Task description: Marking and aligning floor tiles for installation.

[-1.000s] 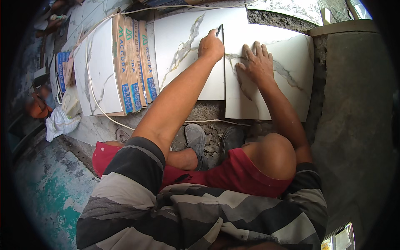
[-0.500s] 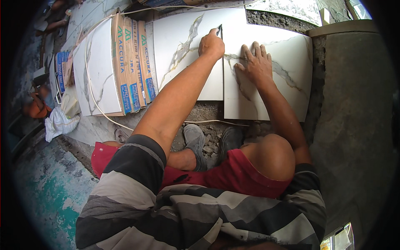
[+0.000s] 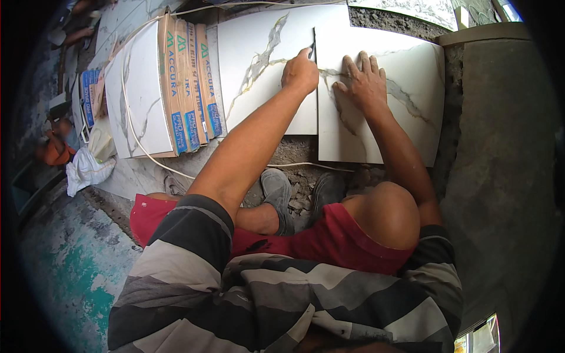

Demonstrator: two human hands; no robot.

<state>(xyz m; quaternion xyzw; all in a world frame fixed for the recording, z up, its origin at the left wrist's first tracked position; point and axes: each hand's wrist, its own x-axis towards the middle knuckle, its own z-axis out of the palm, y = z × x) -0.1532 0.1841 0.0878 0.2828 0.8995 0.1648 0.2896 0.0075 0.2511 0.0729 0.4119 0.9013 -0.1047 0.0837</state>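
Note:
Two white marble-patterned floor tiles lie side by side in front of me: the left tile (image 3: 259, 76) and the right tile (image 3: 400, 100). My left hand (image 3: 300, 70) is closed around a thin dark tool (image 3: 312, 50) whose tip sits in the gap between the tiles. Spread flat, fingers apart, my right hand (image 3: 365, 82) presses on the right tile just beside that gap. I squat over rough grey mortar (image 3: 294, 153), red shorts and grey shoes below.
A stack of boxed tiles (image 3: 188, 82) with a white marble tile (image 3: 144, 106) stands at the left, a white cord (image 3: 132, 129) looped over it. A grey concrete slab (image 3: 500, 176) rises at the right. Bags and clutter (image 3: 82, 165) lie far left.

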